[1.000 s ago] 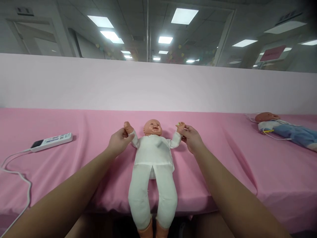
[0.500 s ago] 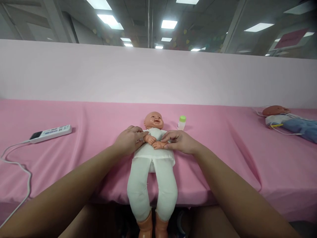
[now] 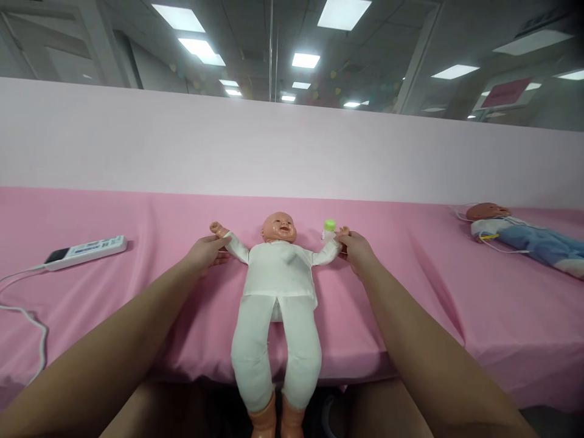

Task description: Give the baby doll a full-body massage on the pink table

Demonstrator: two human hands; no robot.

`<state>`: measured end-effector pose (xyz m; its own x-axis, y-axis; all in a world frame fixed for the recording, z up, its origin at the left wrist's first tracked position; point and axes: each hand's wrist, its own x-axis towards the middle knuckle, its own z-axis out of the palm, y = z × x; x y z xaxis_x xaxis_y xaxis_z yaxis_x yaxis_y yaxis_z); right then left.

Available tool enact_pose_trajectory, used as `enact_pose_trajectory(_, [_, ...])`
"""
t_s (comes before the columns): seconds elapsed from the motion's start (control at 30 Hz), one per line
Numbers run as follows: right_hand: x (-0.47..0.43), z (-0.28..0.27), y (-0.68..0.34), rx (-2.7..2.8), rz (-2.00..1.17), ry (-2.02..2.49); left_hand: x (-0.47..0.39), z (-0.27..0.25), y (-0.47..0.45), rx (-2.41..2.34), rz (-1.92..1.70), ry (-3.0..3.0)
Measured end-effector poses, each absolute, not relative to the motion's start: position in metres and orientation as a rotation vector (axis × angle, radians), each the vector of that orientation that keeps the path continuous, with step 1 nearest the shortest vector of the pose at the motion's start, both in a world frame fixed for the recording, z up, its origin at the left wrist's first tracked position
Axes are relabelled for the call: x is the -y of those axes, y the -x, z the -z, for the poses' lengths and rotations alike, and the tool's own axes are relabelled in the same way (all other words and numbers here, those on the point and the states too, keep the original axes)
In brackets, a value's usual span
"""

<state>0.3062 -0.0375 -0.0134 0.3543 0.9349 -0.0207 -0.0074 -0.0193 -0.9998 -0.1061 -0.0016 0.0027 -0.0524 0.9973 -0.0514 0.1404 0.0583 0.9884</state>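
Observation:
A baby doll [image 3: 280, 274] in a white top and white trousers lies on its back, its head away from me and its feet over the near edge. Both its arms are stretched out sideways. My left hand [image 3: 207, 250] is closed around the doll's arm on the left, near the wrist. On the other side my right hand [image 3: 358, 250] pinches the doll's other arm close to its hand. Just behind that arm stands a small bottle [image 3: 329, 229] with a green cap, partly covered by the sleeve.
Pink cloth [image 3: 401, 292] covers the table up to a white wall [image 3: 292, 158] with glass above. A white power strip [image 3: 86, 252] with its cord lies at left. Far right, another doll [image 3: 529, 237] in blue clothing lies with thin tubing around it.
My hands have moved apart, drawing the doll's arms from folded over its chest out to both sides. The view has shifted slightly.

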Motion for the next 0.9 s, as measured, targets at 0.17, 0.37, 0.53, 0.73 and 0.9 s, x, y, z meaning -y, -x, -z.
enact_pose_trajectory(0.17, [0.037, 0.02, -0.312, 0.896, -0.985, 1.476, 0.003, -0.005, 0.111, -1.31, -1.071, -1.263])
enact_pose_trajectory(0.37, [0.061, -0.004, -0.291, 1.254, -1.045, 1.004, 0.024, -0.012, 0.096, -1.31, -1.069, -1.829])
enact_pose_trajectory(0.53, [0.079, -0.016, -0.27, 1.7, -1.147, 0.963, 0.036, -0.021, 0.083, -1.11, -0.833, -2.35])
enact_pose_trajectory(0.73, [0.082, -0.015, -0.258, 1.994, -1.098, 0.896, 0.037, -0.016, 0.076, -1.121, -0.614, -2.653])
enact_pose_trajectory(0.9, [0.084, -0.014, -0.252, 2.155, -0.93, 0.94, 0.037, -0.014, 0.07, -1.131, -0.572, -2.707])
